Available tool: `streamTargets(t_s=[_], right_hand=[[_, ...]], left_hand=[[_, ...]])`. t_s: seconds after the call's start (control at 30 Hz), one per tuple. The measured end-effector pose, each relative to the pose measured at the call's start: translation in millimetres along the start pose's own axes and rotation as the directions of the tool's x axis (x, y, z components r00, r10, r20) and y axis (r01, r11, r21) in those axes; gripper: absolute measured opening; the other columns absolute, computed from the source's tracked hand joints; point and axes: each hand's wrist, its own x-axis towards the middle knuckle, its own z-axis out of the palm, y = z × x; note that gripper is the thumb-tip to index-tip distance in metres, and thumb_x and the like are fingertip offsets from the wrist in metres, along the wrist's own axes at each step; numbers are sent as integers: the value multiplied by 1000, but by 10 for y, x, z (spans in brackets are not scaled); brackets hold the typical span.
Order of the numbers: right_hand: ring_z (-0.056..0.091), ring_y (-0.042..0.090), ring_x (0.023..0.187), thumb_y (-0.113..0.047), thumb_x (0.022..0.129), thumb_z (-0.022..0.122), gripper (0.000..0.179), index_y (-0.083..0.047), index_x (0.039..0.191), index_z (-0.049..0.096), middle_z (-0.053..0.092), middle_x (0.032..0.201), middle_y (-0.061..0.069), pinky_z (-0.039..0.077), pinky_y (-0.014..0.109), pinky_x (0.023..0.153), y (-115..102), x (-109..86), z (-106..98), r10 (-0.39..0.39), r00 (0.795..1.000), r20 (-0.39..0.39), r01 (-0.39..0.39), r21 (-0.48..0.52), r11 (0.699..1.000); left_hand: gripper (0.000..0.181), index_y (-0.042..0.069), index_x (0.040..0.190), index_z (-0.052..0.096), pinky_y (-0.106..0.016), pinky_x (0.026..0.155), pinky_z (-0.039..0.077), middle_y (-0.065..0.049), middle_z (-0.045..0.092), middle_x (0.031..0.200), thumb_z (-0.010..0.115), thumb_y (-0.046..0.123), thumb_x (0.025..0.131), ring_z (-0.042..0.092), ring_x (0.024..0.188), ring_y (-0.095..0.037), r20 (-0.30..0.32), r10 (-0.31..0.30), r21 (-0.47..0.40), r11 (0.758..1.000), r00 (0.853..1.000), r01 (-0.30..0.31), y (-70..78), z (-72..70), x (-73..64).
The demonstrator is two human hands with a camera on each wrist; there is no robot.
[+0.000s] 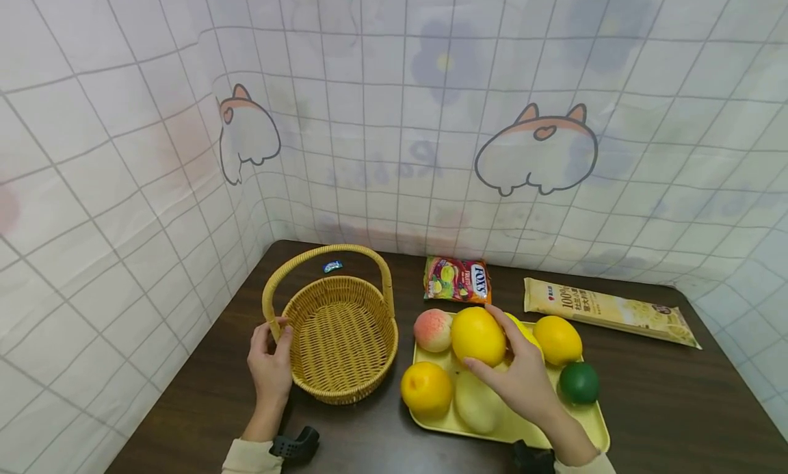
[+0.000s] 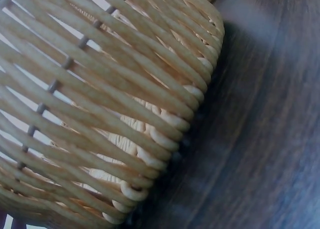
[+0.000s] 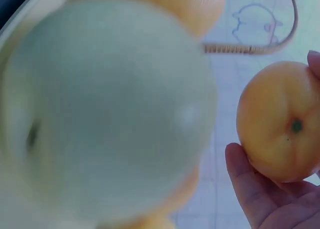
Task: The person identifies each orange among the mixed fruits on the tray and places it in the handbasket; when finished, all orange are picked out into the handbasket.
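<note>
At the left, my left hand [image 1: 269, 371] holds a wicker basket [image 1: 345, 393] where its tall handle [image 1: 353, 247] meets the rim. The left wrist view is filled by the basket's woven side [image 2: 115, 64], close above the dark wood. In my right hand [image 1: 523, 382] is a round orange [image 1: 477, 336], gripped between thumb and fingers over a yellow tray [image 1: 600, 426]. Its green stem spot faces the right wrist camera, where the orange [image 3: 272, 119] shows at the right. A pale green-yellow melon-like fruit [image 1: 478, 405] lies below that hand and looms large in the right wrist view.
Also on the tray are a pink-white peach [image 1: 434, 329], an orange fruit [image 1: 426, 389], a yellow-orange fruit [image 1: 557, 340] and a dark green fruit [image 1: 579, 383]. Behind stand a candy bag [image 1: 457, 280] and a long noodle packet [image 1: 609, 311]. A small blue wrapper [image 1: 332, 266] lies behind the basket.
</note>
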Motion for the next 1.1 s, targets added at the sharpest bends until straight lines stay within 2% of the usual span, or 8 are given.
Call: streamTargets(t_s=[0.13, 0.23, 0.43, 0.63, 0.83, 0.93, 1.1], right_hand=[[57, 18, 105, -28, 81, 81, 80, -24, 149, 38, 53, 136, 4, 50, 30, 85, -132, 59, 157, 24, 999, 33, -26, 60, 998], [58, 19, 107, -29, 80, 81, 81, -29, 148, 38, 53, 137, 3, 51, 34, 87, -232, 102, 291, 17, 998, 66, -24, 105, 994], [57, 18, 108, -30, 78, 84, 80, -32, 145, 41, 53, 136, -1, 50, 37, 89, -384, 161, 582, -1, 990, 141, -24, 170, 985], [57, 17, 107, -28, 76, 85, 81, -32, 145, 42, 53, 135, -4, 50, 37, 89, -503, 178, 855, -3, 983, 185, -38, 221, 975], [57, 13, 109, -30, 77, 84, 82, -29, 146, 40, 53, 135, -7, 49, 37, 92, -588, 211, 1111, -87, 969, 231, 30, 240, 970], [58, 14, 108, -32, 77, 84, 82, -29, 146, 40, 54, 135, -8, 50, 36, 89, -632, 229, 1232, -114, 963, 244, 57, 227, 972], [60, 13, 106, -35, 77, 83, 81, -33, 145, 41, 56, 134, -8, 51, 32, 85, -673, 245, 1432, -95, 958, 269, 30, 237, 971]], left_hand=[[18, -11, 106, 63, -14, 69, 42, -14, 58, 98, 61, 3, 94, 53, 83, -4, -11, 44, 9, 999, 999, -44, -7, 16, -1], [18, -12, 105, 63, -15, 71, 41, -15, 58, 98, 60, 2, 94, 51, 87, -6, -16, 66, 7, 998, 998, -66, -20, 24, 3], [19, -12, 106, 62, -16, 73, 40, 4, 56, 98, 58, 4, 96, 49, 90, -7, -23, 66, -1, 998, 998, -66, -26, 26, -5], [23, -13, 106, 61, -17, 73, 38, 3, 56, 98, 56, 8, 98, 47, 92, -8, -13, 65, -3, 998, 998, -65, -13, 17, -20], [24, -14, 106, 61, -17, 75, 38, 12, 54, 99, 53, 7, 98, 46, 94, -8, -14, 71, 4, 998, 997, -71, -6, 14, -23], [25, -13, 106, 61, -17, 73, 38, 6, 55, 100, 52, 9, 99, 46, 92, -8, -13, 61, 17, 998, 998, -61, 5, 13, -29], [26, -14, 107, 61, -18, 74, 36, -22, 58, 102, 52, 10, 99, 44, 94, -9, -10, 67, 16, 998, 998, -66, 17, 15, -29]])
